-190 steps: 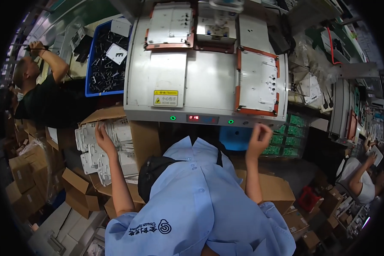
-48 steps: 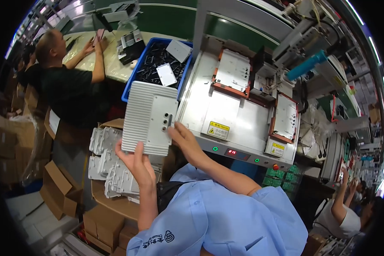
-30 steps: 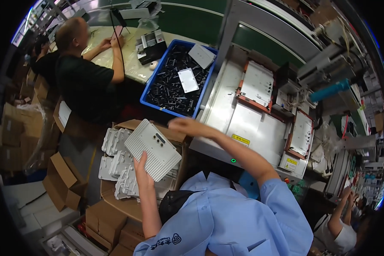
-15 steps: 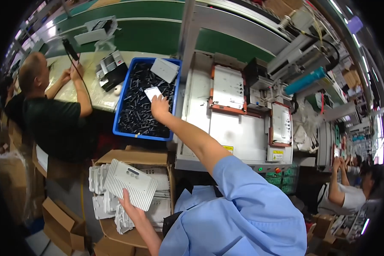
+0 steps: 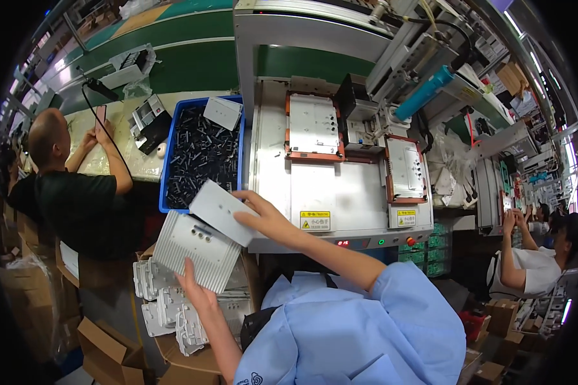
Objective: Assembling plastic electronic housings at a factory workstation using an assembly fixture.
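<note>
While cradling finned housing (image 5: 198, 250) ahead, left hand (image 5: 198, 294): half-open.
Right hand (image 5: 258, 215): pinching white plate (image 5: 218, 210) leftward; apparently pairing both, needing alignment.

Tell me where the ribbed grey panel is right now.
In the head view, the ribbed grey panel is left of centre, in the left hand, below the blue bin and beside the smooth plate in the right hand.

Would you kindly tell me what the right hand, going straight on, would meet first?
Past the white plate it holds, the right hand would probably meet the blue bin first, though depth is unclear.
</note>
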A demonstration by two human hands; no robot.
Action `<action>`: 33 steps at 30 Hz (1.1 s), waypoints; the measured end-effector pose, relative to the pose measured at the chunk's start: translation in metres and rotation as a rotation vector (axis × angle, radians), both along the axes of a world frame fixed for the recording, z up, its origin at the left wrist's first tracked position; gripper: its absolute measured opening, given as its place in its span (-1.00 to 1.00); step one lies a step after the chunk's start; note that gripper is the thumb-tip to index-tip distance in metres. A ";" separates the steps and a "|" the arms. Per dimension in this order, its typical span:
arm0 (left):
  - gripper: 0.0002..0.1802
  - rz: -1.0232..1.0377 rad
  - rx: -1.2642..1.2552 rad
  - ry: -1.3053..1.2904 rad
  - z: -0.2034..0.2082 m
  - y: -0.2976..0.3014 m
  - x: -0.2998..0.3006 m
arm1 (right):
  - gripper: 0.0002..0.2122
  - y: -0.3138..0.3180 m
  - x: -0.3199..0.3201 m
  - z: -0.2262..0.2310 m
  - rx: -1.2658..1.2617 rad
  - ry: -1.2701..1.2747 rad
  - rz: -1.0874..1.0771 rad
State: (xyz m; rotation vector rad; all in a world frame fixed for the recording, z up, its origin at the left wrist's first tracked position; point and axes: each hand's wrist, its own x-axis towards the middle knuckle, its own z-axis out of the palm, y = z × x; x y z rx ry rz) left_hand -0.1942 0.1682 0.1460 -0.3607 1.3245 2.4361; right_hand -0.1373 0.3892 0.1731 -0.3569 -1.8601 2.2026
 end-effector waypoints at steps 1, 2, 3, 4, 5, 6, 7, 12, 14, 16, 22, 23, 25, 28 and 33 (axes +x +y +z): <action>-0.36 0.007 -0.007 0.002 0.001 0.009 0.003 | -0.58 -0.004 0.017 0.006 -0.071 -0.041 -0.018; -0.36 -0.058 0.018 -0.002 0.004 0.016 0.008 | -0.58 -0.006 0.034 0.012 -0.148 -0.085 -0.026; -0.36 -0.118 0.038 -0.004 0.007 0.023 0.012 | -0.58 -0.004 0.048 0.018 -0.164 -0.084 -0.005; -0.37 -0.140 0.050 0.009 0.009 0.033 0.016 | -0.59 -0.001 0.062 0.024 -0.100 -0.181 -0.066; -0.38 -0.161 0.063 0.022 0.011 0.044 0.023 | -0.60 0.003 0.075 0.027 -0.034 -0.276 -0.123; -0.39 -0.178 0.043 0.048 0.015 0.055 0.029 | -0.62 0.006 0.086 0.026 -0.061 -0.251 -0.193; -0.39 -0.200 0.026 0.076 0.017 0.067 0.033 | -0.63 0.011 0.094 0.024 -0.086 -0.225 -0.267; -0.47 -0.305 0.052 0.085 0.023 0.098 0.059 | -0.65 0.023 0.123 0.035 -0.130 -0.173 -0.450; -0.45 -0.335 0.060 0.089 0.028 0.104 0.068 | -0.64 0.020 0.125 0.037 -0.090 -0.148 -0.447; -0.42 -0.380 0.073 0.090 0.033 0.113 0.077 | -0.64 0.018 0.126 0.034 -0.026 -0.150 -0.453; -0.41 -0.471 0.026 0.093 0.040 0.123 0.097 | -0.68 0.016 0.125 0.031 0.656 -0.193 -0.625; -0.41 -0.459 -0.004 0.087 0.045 0.123 0.100 | -0.67 0.018 0.127 0.027 0.839 -0.150 -0.644; -0.41 -0.469 -0.029 0.076 0.049 0.124 0.104 | -0.66 0.015 0.128 0.023 0.911 -0.158 -0.682; -0.34 -0.403 -0.127 0.075 0.046 0.120 0.104 | -0.66 0.011 0.127 0.028 1.129 -0.193 -0.745; -0.36 -0.422 -0.149 0.056 0.044 0.119 0.108 | -0.75 0.007 0.133 0.018 1.168 -0.133 -0.740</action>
